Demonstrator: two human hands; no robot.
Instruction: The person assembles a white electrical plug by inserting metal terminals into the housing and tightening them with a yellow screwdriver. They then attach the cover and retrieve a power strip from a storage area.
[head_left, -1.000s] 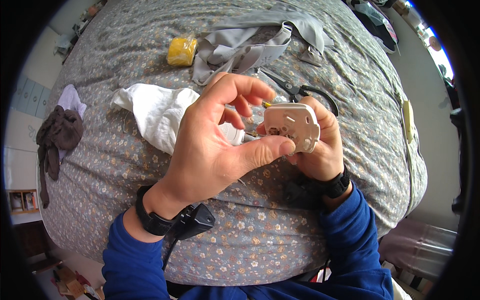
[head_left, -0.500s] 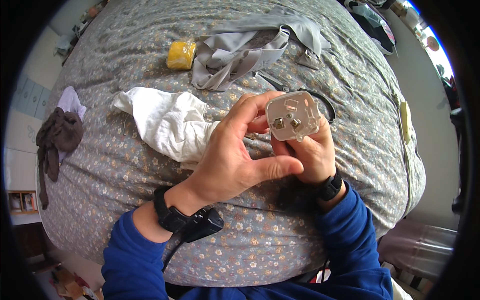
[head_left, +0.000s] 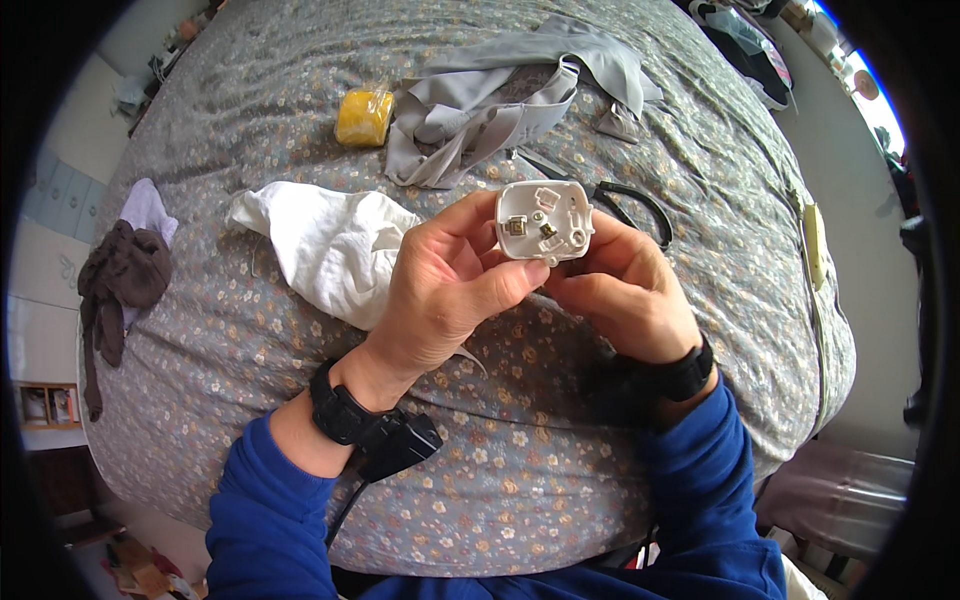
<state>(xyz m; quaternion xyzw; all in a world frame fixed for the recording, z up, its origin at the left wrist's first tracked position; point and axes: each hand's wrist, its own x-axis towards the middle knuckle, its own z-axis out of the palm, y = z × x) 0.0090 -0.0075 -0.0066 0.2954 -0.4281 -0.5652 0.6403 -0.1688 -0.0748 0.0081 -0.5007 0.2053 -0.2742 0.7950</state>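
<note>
An opened white plastic plug casing (head_left: 512, 200) is held up in front of me, its hollow inside facing me with small brass contacts and a central screw post. My left hand (head_left: 450, 270) grips it from the left, thumb along the lower edge and fingers behind. My right hand (head_left: 635, 290) has its fingers closed at the casing's right and lower side; the fingertips are partly hidden behind it. Just beyond my right hand lie scissors with black handles (head_left: 655, 205). A crumpled white cloth (head_left: 320, 250) lies to the left of my left hand.
All this is over a bed with a grey flowered cover (head_left: 500, 510). Farther back lie a yellow wrapped block (head_left: 363, 118) and a grey garment (head_left: 480, 115). Dark brown cloth (head_left: 130, 265) hangs at the left edge. A black device (head_left: 405, 447) with a cable is at my left wrist.
The casing has moved left and turned more squarely toward me. My left thumb, free before, now presses its lower edge. My right hand has shifted from beneath it to its right side.
</note>
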